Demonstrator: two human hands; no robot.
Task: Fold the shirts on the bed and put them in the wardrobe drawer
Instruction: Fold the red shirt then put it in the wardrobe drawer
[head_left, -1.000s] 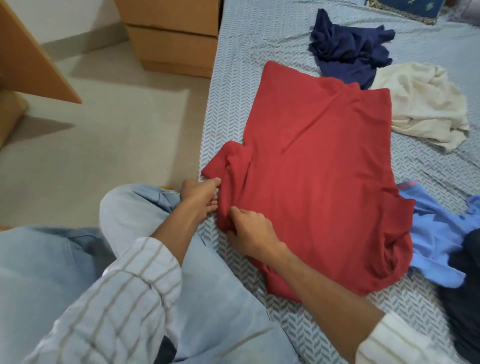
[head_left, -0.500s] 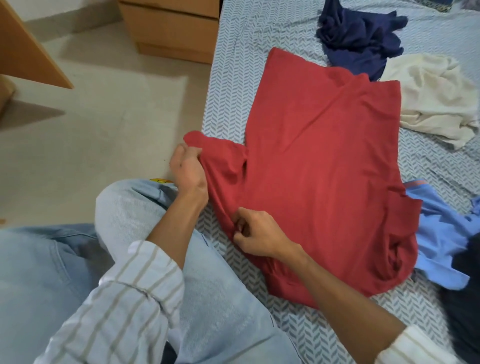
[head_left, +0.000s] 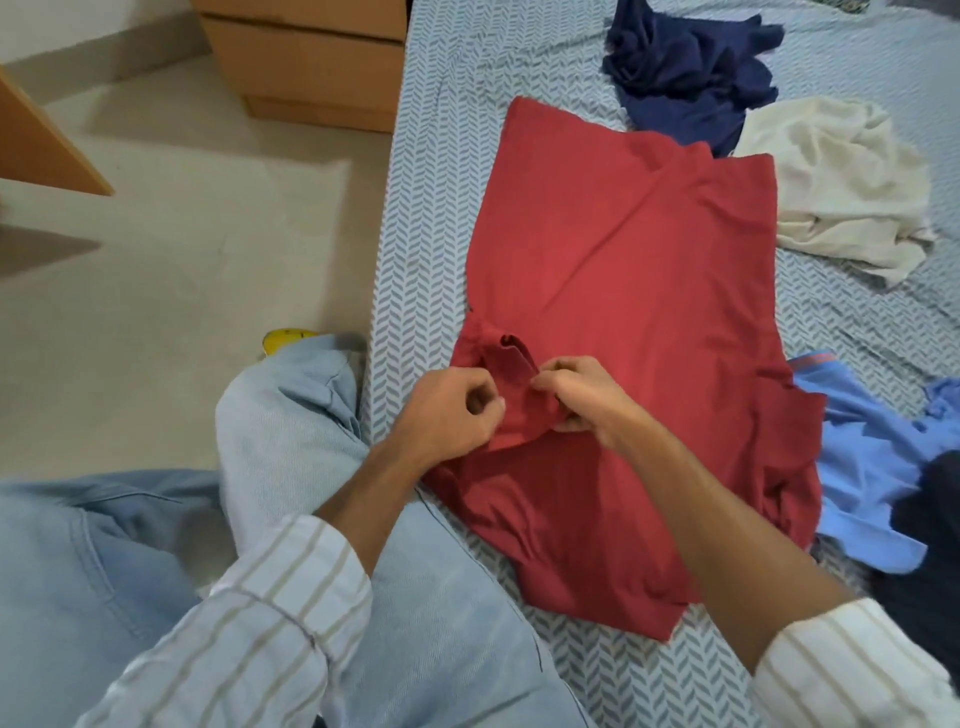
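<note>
- Red shirt (head_left: 623, 291): lies spread on the bed (head_left: 431, 171), centre of frame; its sleeve is folded inward at centre-left.
- Left hand (head_left: 452, 410): fingers curled, pinching the sleeve fabric.
- Right hand (head_left: 576, 395): fingers pinch the same fold; fingertips partly hidden by cloth.
- Dark garment (head_left: 935, 519): cut off at right edge.

Beige floor (head_left: 156, 291) fills upper left, even soft light. Wooden drawer unit (head_left: 306, 57) at top centre, flush against the bed edge. Angled wooden panel (head_left: 41, 150) at far left. Pale wall with skirting (head_left: 104, 47) in the top-left corner.
</note>
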